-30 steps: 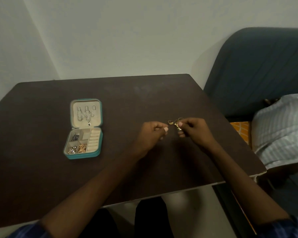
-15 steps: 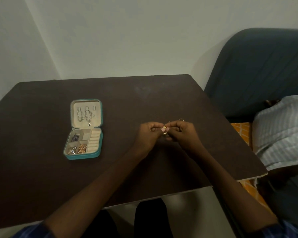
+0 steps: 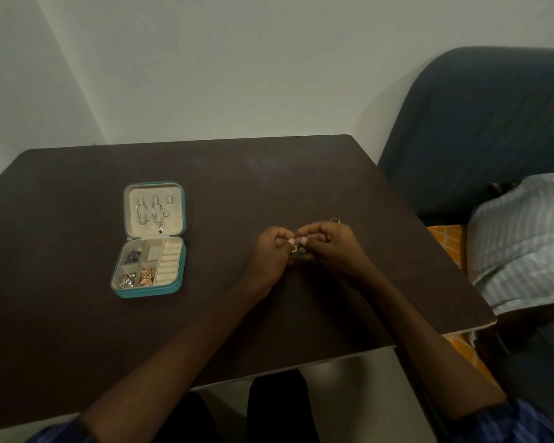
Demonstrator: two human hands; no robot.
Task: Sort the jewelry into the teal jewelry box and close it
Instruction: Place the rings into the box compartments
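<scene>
Pale walls meet in a corner at upper left, behind a dark brown table (image 3: 77, 314). Left of centre on it lies the teal jewelry box (image 3: 151, 241), open. At centre, left hand (image 3: 269, 257) and right hand (image 3: 330, 247) together pinch a small gold piece (image 3: 295, 250). A blue sofa (image 3: 477, 123) fills the right.

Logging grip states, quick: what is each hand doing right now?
Left hand: fingers curled, pinching the small gold piece.
Right hand: fingers curled, pinching the same piece from the other side.
</scene>
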